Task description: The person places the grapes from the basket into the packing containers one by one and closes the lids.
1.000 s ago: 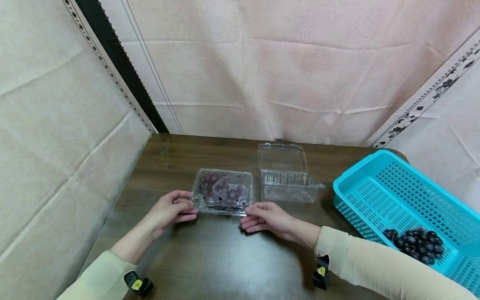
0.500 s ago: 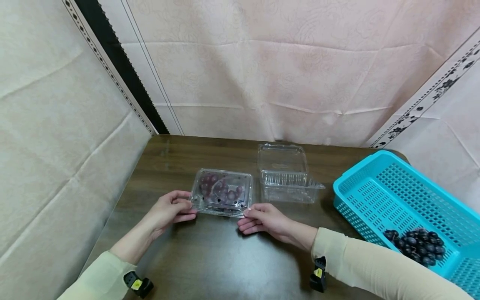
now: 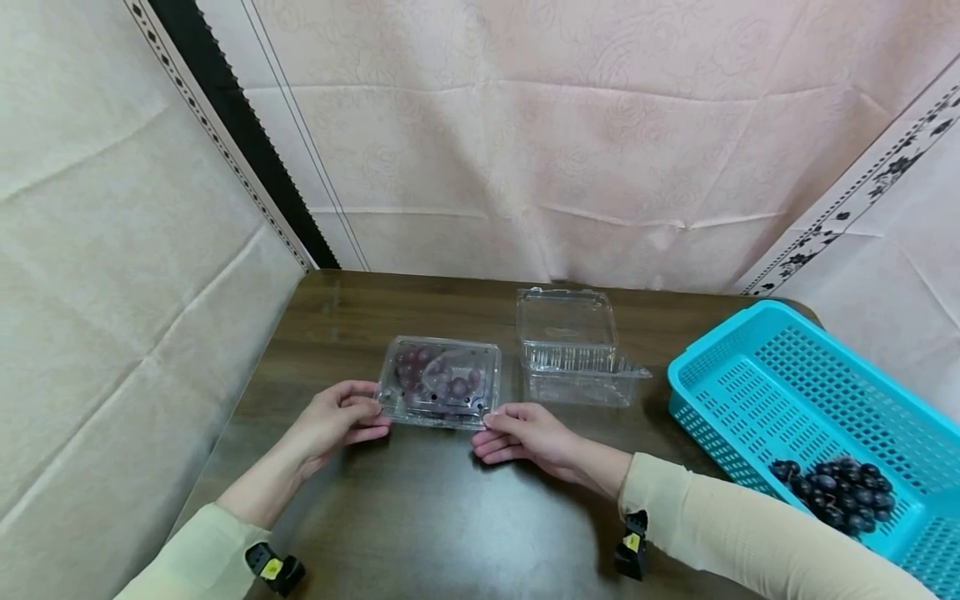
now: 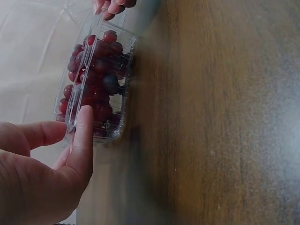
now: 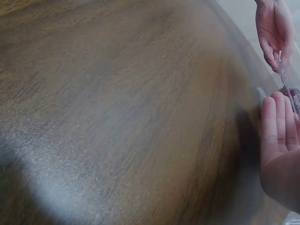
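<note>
A closed clear plastic box (image 3: 439, 383) of dark red grapes (image 4: 97, 89) lies on the brown table, its lid down. At its near left corner my left hand (image 3: 333, 423) pinches the rim between thumb and fingers; the left wrist view shows that hand (image 4: 51, 164) with the thumb on one side of the rim. My right hand (image 3: 536, 440) pinches the near right corner, thumb on top, the other fingers extended below. In the right wrist view the right hand (image 5: 283, 140) hides much of the box.
An open, clear plastic box (image 3: 573, 350) with its lid raised stands just right of the grape box. At the right, a blue perforated basket (image 3: 787, 392) holds a bunch of dark grapes (image 3: 840, 493). Pale cloth (image 3: 480, 167) hangs behind the brown table (image 3: 420, 517).
The box of grapes has shifted slightly to the left, along with both hands. Both hands keep their hold on its corners.
</note>
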Motion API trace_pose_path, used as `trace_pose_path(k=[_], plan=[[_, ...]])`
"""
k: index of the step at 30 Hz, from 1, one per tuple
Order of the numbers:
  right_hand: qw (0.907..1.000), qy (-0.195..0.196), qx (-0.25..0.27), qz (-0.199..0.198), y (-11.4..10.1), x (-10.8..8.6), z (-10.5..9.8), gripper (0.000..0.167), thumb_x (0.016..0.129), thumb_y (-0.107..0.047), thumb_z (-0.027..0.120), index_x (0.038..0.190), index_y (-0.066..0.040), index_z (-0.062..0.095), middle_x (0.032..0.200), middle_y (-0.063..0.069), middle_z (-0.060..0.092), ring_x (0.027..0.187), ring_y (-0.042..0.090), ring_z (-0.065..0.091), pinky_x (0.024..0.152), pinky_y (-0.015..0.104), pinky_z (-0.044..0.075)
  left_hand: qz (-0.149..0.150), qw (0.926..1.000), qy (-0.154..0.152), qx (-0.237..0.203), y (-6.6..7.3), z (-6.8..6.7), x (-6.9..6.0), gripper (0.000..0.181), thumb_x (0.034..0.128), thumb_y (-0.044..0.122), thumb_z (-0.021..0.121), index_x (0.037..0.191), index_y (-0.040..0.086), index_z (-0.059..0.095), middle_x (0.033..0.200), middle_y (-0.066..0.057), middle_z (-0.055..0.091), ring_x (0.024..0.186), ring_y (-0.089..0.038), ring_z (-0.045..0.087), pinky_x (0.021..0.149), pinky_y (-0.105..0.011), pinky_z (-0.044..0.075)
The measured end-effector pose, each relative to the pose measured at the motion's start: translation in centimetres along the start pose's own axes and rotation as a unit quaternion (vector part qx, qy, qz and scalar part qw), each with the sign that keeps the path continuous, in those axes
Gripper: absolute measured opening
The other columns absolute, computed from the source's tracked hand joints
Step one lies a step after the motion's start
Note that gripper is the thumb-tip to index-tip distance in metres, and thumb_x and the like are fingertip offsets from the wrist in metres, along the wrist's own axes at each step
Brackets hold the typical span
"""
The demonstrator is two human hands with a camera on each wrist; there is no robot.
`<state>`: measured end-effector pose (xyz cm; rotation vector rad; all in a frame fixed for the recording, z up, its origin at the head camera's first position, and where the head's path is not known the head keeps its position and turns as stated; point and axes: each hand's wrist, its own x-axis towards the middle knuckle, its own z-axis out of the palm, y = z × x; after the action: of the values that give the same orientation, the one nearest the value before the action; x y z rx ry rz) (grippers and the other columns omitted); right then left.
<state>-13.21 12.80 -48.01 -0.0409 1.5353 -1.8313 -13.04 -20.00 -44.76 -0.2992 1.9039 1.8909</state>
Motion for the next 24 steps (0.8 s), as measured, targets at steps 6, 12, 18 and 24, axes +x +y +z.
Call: trace_pose_path(k=[6,12,18,24], plan=[[0.9999,-0.004,-0.01,0.012,-0.2,-0.5,0.0,0.038,0.113,-0.019,0.054,0.132,0.013,0.057,0.115,0.02,0.077,0.099,0.023,0.077,0.098,0.041,0.065,0.004,1.0,0.006,-0.002,0.0,-0.2,-0.2,0.052,0.1088,0.003,0.059,0.156,-0.006,0.038,0.119,-0.019,0.064,0.105,-0.026,0.075,0.092,-0.04,0.067],[0.9995,-0.017,-0.019,0.02,-0.6,-1.5,0.0,0.047,0.114,-0.023,0.054,0.139,0.016,0.053,0.121,0.024,0.075,0.104,0.024,0.077,0.099,0.04,0.064,0.027,0.9989,0.025,0.028,0.7,-0.8,-0.7,0.051,0.1102,0.007,0.057,0.156,-0.008,0.038,0.126,-0.021,0.06,0.105,-0.022,0.072,0.092,-0.039,0.067],[0.9987,-0.033,-0.025,0.028,-0.8,-2.8,-0.2,0.047,0.113,-0.023,0.055,0.14,0.016,0.053,0.119,0.021,0.076,0.106,0.025,0.077,0.1,0.041,0.064,0.058,0.9945,0.043,0.075,2.1,-1.5,-1.5,0.053,0.1091,0.013,0.062,0.154,-0.007,0.041,0.125,-0.019,0.059,0.11,-0.023,0.072,0.091,-0.038,0.067],[0.9984,-0.038,-0.036,0.021,-1.1,-4.4,-0.5,0.048,0.113,-0.023,0.056,0.139,0.017,0.053,0.119,0.022,0.076,0.107,0.027,0.077,0.099,0.043,0.064,0.081,0.9936,0.025,0.075,3.8,-1.1,-2.0,0.052,0.1095,0.014,0.061,0.153,-0.006,0.042,0.122,-0.015,0.059,0.111,-0.021,0.073,0.093,-0.036,0.066]])
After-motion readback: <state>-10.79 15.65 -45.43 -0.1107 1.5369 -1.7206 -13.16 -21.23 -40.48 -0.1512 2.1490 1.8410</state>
